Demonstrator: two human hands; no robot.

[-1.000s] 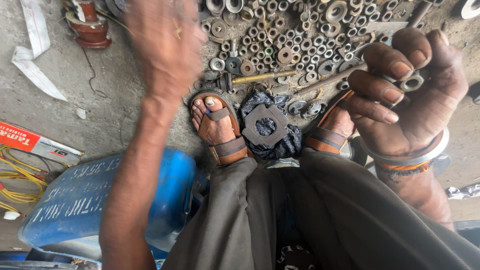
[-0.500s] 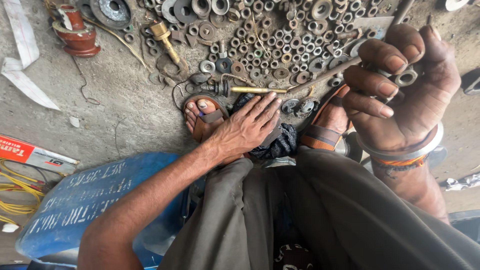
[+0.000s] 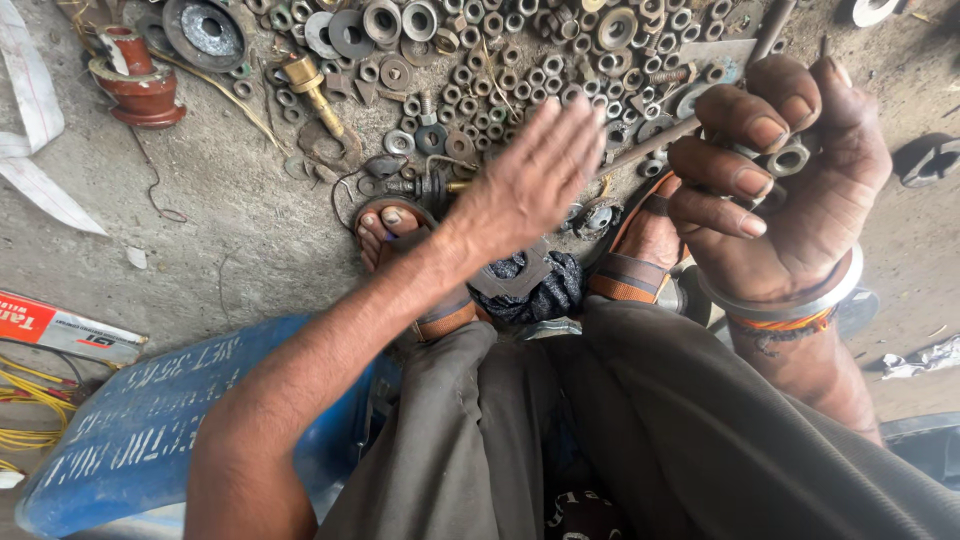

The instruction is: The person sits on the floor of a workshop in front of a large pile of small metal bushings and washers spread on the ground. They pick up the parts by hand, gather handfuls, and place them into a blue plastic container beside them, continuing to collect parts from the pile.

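Seated low over a concrete floor (image 3: 230, 230), sandalled feet set apart, a dark rag (image 3: 545, 290) and a flat metal part lying between them. Left hand (image 3: 530, 180) stretched out flat and blurred over the near edge of a spread of nuts and washers (image 3: 480, 60), fingers released and straight, holding nothing. Right hand (image 3: 790, 190) raised at the right, palm towards the camera, fingers (image 3: 745, 125) clenched round a few small metal rings (image 3: 790, 158) and a thin rod sticking up past the fingertips; metal bangle (image 3: 800, 300) and an orange thread on that wrist. Brass fitting (image 3: 310, 90) lying far left of the spread hand, well apart from it. Red flanged part (image 3: 135, 80) standing upright at the far left, beside a large grey pulley (image 3: 205, 30). White strap (image 3: 35, 130) trailing down the left edge. Blue drum (image 3: 140, 420) lying on its side near left, just beside the left knee, with yellow wire (image 3: 25, 400) and a red and white carton (image 3: 60, 325) further left. Long steel bar (image 3: 690, 110) lying slantwise among the nuts, passing behind the right hand.
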